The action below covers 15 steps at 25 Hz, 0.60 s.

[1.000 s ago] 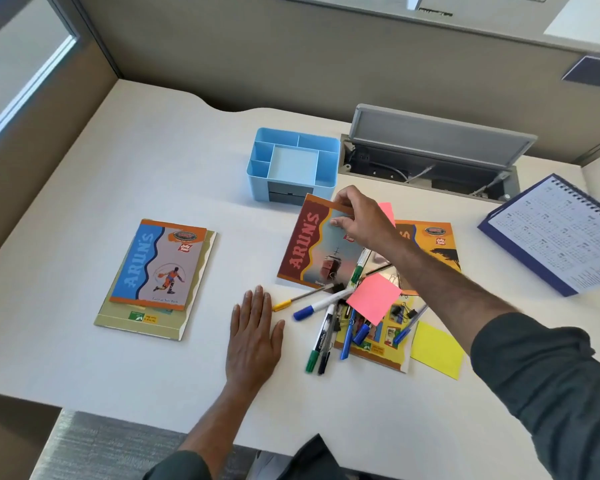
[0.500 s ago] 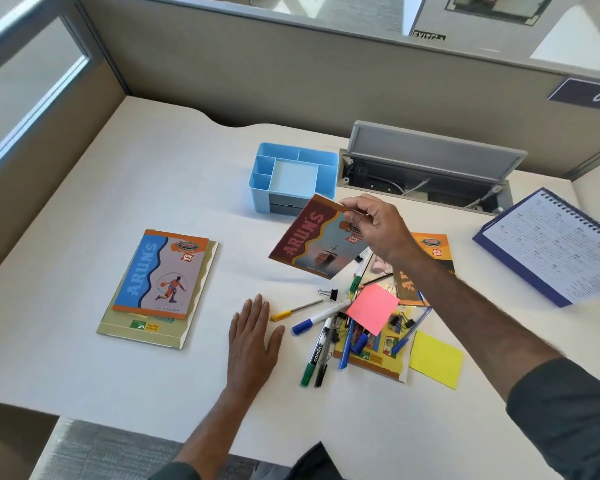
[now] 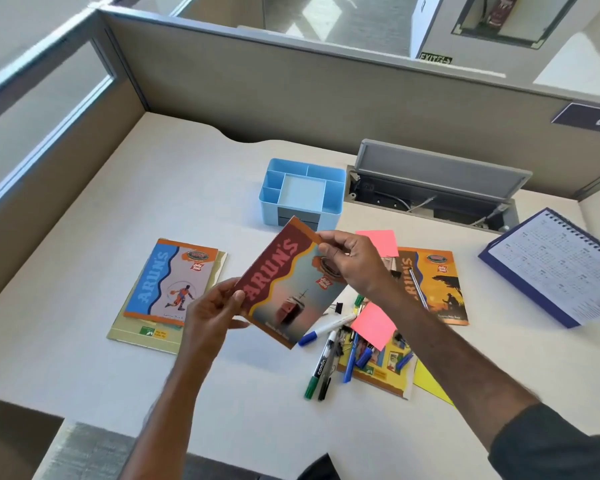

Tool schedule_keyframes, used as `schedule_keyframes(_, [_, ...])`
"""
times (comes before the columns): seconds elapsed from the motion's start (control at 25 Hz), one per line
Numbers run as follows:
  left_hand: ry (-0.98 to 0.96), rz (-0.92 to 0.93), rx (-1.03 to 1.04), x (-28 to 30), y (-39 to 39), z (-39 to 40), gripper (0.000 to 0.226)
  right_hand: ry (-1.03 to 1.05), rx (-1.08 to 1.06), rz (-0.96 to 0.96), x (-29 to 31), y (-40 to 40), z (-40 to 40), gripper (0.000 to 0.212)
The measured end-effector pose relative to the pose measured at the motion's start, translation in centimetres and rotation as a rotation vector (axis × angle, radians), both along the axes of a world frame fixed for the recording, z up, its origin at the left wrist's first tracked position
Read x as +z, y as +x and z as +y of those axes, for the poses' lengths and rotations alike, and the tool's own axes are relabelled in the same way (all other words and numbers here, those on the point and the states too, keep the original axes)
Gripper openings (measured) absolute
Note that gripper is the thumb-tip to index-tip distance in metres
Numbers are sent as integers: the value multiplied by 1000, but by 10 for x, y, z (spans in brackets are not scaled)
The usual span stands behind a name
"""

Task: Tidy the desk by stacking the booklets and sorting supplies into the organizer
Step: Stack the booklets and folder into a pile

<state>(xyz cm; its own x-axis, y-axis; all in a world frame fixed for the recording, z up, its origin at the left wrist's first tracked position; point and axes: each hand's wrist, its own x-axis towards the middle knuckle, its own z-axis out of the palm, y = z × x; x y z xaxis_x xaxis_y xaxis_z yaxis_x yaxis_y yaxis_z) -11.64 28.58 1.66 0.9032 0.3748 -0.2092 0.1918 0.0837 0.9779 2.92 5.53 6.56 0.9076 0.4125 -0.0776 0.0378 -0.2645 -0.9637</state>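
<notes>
A maroon ship booklet hangs tilted above the desk, held by both hands. My right hand pinches its top right corner. My left hand grips its lower left edge. To the left lies a small stack with a blue basketball booklet on top. An orange booklet and a yellow booklet lie at the right under loose markers, pens and binder clips. The light blue organizer stands behind, its compartments bare.
Pink sticky notes and a yellow sheet lie among the supplies. A spiral calendar stands at the far right. An open cable tray sits behind the organizer. Partition walls close off the back and left.
My right hand has lifted the maroon booklet off the pile and carried it left. My left hand has risen from the desk and taken hold of the booklet's lower edge.
</notes>
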Motion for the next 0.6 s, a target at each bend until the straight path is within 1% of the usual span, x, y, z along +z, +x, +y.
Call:
schedule_keyframes(0.08, [-15,8,71,-6,-7,11,18,-26,32,-6,-7,-1,14,26])
schedule_keyframes(0.2, [-34,49,229,-19,-22,39,15,-81,45,3,-21,-2,28,40])
schedule_keyframes(0.36, [-53,100,420,-38,-34,104,13,-119,39,112,-48,-22,32,43])
schedule_keyframes(0.4, [-44,119,459,-43,-34,119,14,-124,44,139,-55,-30,33,43])
schedule_keyframes(0.52, [-14,199,525,-67,-24,149,31,-124,51,231,-73,-52,41,42])
schedule_keyframes(0.6, [-6,236,542,-78,-15,156,33,-123,53,280,-81,-64,47,42])
